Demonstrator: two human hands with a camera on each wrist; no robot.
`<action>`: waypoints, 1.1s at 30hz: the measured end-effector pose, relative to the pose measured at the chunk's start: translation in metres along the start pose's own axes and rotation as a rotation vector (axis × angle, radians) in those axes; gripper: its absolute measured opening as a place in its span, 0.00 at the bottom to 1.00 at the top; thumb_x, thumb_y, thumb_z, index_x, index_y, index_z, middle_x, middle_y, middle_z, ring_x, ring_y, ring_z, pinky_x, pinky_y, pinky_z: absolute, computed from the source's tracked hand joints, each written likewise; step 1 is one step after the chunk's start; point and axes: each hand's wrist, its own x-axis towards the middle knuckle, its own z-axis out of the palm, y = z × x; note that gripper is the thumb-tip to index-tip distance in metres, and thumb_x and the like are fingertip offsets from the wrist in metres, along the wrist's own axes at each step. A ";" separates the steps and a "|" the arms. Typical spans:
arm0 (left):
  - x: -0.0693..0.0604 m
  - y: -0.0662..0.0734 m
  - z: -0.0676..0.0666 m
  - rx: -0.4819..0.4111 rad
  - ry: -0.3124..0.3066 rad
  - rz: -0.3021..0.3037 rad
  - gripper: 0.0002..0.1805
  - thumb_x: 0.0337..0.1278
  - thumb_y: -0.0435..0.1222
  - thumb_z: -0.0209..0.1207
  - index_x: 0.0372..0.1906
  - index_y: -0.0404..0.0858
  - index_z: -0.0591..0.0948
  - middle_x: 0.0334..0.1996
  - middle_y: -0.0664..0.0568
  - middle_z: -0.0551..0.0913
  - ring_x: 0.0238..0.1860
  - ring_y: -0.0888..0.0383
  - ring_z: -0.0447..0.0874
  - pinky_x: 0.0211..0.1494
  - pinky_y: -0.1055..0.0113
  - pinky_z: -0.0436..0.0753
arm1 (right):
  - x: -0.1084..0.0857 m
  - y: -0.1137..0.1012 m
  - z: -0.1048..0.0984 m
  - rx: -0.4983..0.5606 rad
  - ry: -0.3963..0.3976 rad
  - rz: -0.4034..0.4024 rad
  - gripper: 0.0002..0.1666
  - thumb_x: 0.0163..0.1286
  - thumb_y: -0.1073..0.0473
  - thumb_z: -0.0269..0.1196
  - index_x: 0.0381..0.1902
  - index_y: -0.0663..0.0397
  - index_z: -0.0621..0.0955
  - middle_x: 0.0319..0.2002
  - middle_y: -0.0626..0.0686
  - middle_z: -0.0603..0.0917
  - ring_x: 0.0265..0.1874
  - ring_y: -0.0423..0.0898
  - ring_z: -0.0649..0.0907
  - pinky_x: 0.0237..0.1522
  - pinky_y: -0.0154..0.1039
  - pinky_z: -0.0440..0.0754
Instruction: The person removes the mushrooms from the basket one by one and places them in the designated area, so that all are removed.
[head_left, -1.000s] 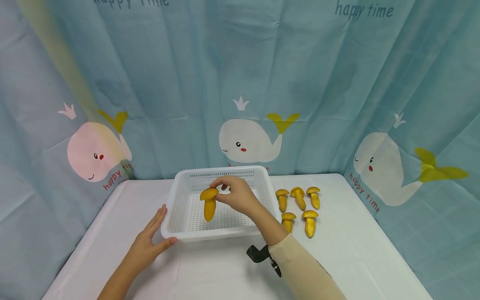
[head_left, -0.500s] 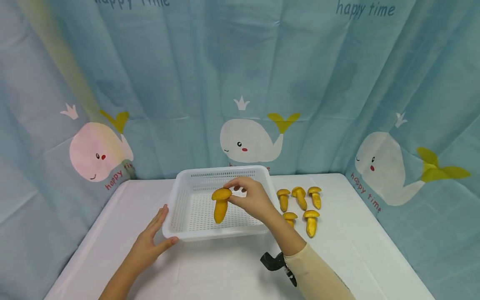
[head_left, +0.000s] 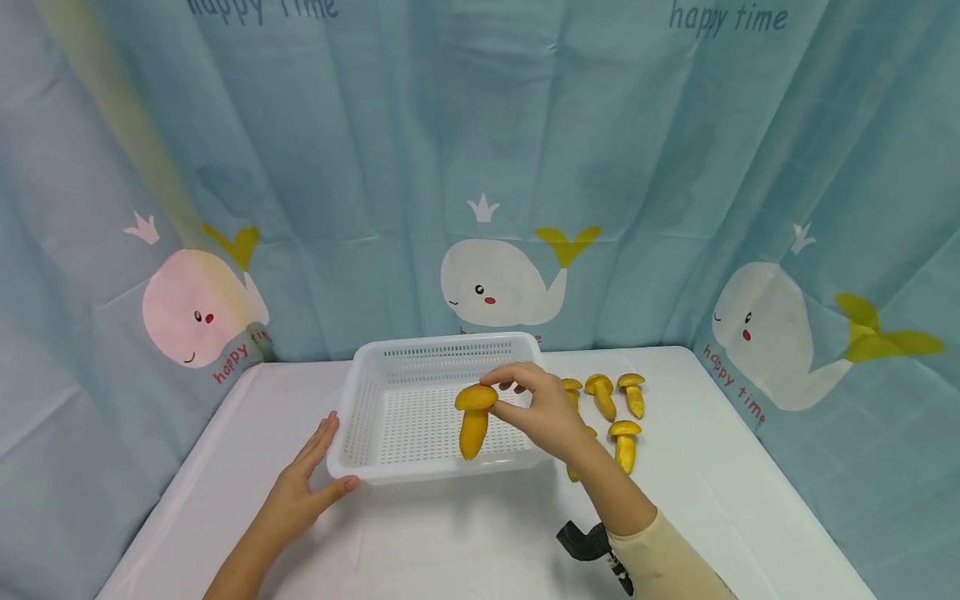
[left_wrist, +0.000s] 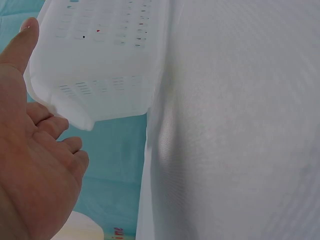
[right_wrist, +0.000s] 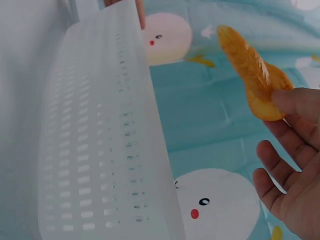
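My right hand [head_left: 543, 414] pinches a yellow mushroom [head_left: 476, 417] by its cap between thumb and fingers. It hangs stem down above the front right part of a white plastic basket [head_left: 405, 421], whose visible floor has nothing on it. In the right wrist view the mushroom [right_wrist: 248, 65] looks glossy, with the thumb on its cap. My left hand [head_left: 296, 492] is at the basket's front left corner, fingers extended along the side and thumb at the front rim. The left wrist view shows those fingers near the rim of the basket [left_wrist: 100, 65].
Several more yellow mushrooms lie on the white tablecloth [head_left: 720, 467] right of the basket, among them one mushroom [head_left: 626, 446] at the front; my right hand and forearm partly cover others. A blue curtain [head_left: 360, 208] with whale prints stands behind the table.
My right hand has carried the mushroom rightward and slightly toward me, from the middle of the basket to its front right part. The left hand stays at the corner.
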 end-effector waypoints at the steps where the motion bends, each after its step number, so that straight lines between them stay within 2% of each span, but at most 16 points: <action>1: 0.000 0.000 0.000 0.001 -0.002 -0.002 0.56 0.56 0.51 0.73 0.83 0.57 0.51 0.83 0.58 0.46 0.82 0.67 0.37 0.69 0.22 0.59 | -0.002 0.000 -0.002 -0.001 0.001 0.007 0.15 0.67 0.56 0.72 0.49 0.30 0.86 0.49 0.32 0.85 0.51 0.47 0.82 0.54 0.45 0.81; 6: 0.001 0.001 0.000 0.012 -0.005 -0.013 0.56 0.55 0.51 0.73 0.83 0.57 0.51 0.83 0.57 0.46 0.83 0.47 0.41 0.69 0.22 0.59 | -0.013 0.007 -0.012 -0.022 0.017 0.030 0.16 0.67 0.56 0.72 0.49 0.30 0.86 0.49 0.33 0.85 0.50 0.46 0.82 0.55 0.45 0.81; 9: 0.001 0.001 -0.001 0.017 -0.006 -0.012 0.56 0.56 0.51 0.73 0.83 0.57 0.50 0.83 0.56 0.45 0.83 0.42 0.43 0.69 0.22 0.59 | -0.018 0.013 -0.017 -0.041 0.033 0.031 0.17 0.66 0.58 0.72 0.49 0.29 0.86 0.49 0.32 0.85 0.49 0.45 0.81 0.54 0.43 0.82; 15: 0.000 0.004 -0.001 0.013 -0.011 -0.013 0.56 0.56 0.50 0.73 0.83 0.58 0.50 0.83 0.56 0.46 0.83 0.40 0.43 0.68 0.22 0.59 | -0.029 0.023 -0.026 -0.016 0.041 0.042 0.19 0.65 0.60 0.73 0.49 0.28 0.86 0.49 0.33 0.86 0.49 0.42 0.80 0.54 0.43 0.81; 19: 0.001 0.005 -0.002 0.020 -0.013 -0.016 0.57 0.55 0.51 0.73 0.83 0.58 0.50 0.83 0.56 0.45 0.82 0.38 0.45 0.68 0.22 0.59 | -0.036 0.027 -0.033 0.038 0.043 0.036 0.19 0.65 0.61 0.73 0.49 0.31 0.86 0.49 0.36 0.86 0.49 0.46 0.80 0.53 0.40 0.79; 23: 0.002 0.004 -0.002 0.028 -0.010 -0.014 0.57 0.55 0.52 0.72 0.83 0.58 0.49 0.83 0.55 0.45 0.82 0.37 0.45 0.68 0.22 0.59 | -0.042 0.030 -0.040 0.068 0.045 0.026 0.18 0.65 0.62 0.73 0.50 0.35 0.87 0.49 0.39 0.87 0.47 0.46 0.79 0.49 0.35 0.77; 27: 0.001 0.003 -0.002 0.018 -0.008 -0.015 0.57 0.56 0.51 0.73 0.83 0.57 0.50 0.83 0.56 0.45 0.83 0.40 0.44 0.68 0.21 0.59 | -0.047 0.034 -0.050 0.080 0.056 0.033 0.19 0.65 0.65 0.72 0.50 0.37 0.87 0.50 0.41 0.87 0.45 0.44 0.80 0.48 0.34 0.78; 33: 0.001 0.004 -0.001 0.022 -0.010 -0.019 0.57 0.56 0.50 0.73 0.83 0.59 0.49 0.83 0.56 0.45 0.83 0.43 0.43 0.69 0.22 0.59 | -0.055 0.039 -0.067 0.073 0.068 0.065 0.21 0.65 0.68 0.70 0.51 0.39 0.87 0.49 0.43 0.87 0.47 0.46 0.79 0.52 0.35 0.78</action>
